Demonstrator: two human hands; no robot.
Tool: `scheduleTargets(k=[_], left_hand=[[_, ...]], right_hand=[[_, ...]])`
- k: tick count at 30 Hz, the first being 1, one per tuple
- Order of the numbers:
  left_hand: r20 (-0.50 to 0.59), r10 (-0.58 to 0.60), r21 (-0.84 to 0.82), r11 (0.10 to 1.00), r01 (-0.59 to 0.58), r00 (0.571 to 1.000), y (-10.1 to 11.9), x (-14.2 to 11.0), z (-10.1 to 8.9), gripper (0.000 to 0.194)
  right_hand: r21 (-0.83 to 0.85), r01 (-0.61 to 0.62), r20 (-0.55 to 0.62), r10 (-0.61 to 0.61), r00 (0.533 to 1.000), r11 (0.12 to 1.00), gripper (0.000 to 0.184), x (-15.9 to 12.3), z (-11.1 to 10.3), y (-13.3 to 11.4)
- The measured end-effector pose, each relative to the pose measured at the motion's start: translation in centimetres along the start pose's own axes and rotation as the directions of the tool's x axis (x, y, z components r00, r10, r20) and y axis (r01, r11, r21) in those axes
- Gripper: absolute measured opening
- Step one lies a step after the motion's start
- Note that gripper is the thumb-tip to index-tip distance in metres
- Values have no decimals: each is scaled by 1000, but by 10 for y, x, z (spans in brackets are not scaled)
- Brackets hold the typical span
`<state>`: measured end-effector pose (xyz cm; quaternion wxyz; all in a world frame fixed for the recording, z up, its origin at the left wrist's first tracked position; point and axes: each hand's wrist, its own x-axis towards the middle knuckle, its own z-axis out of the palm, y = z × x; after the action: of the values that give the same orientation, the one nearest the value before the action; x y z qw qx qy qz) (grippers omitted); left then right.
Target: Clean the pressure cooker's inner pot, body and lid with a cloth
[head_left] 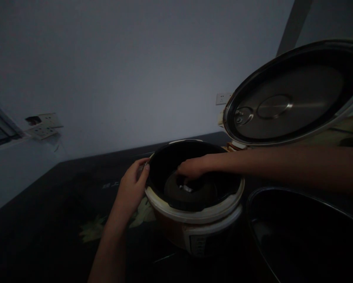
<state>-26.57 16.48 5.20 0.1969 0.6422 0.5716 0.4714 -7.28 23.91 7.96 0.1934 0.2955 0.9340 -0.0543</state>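
An electric pressure cooker (170,222) with a pale rim and a control panel in front stands on the dark worktop, its inner pot out. At the left of its rim, my left hand (134,177) grips the edge, thumb on top. My right hand (194,168) reaches down inside, fingers bent over the middle of the round heating plate (173,192). Small shiny metal parts (186,188) show just below those fingertips. Dim light and the hand itself hide whether anything is between them.
The cooker's lid (306,90) stands raised at the right, above my right forearm. A dark inner pot (282,224) sits close to the cooker at the lower right. Wall sockets (223,98) are behind. The dark worktop (61,208) extends leftward, with leaf-shaped patterns on it.
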Motion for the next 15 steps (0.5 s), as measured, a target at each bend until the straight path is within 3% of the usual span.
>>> scheduleTargets(k=[4,8,11,15], left_hand=[[11,3,9,1000,-4,1000,-1,0,0,44],[6,-4,7,1000,4,1000,-2,1,0,43],[4,-5,-1,1000,5,1000,-2,0,0,43],[3,3,4,1000,-3,1000,-5,0,1,44]], right_hand=[[76,163,29,-166,986,984,39,5,11,-6],[136,253,5,-256,967,958,30,-2,6,-3],[149,249,-89,-238,967,957,25,-14,-6,2],[201,241,-340,-163,926,949,18,-42,-23,6]])
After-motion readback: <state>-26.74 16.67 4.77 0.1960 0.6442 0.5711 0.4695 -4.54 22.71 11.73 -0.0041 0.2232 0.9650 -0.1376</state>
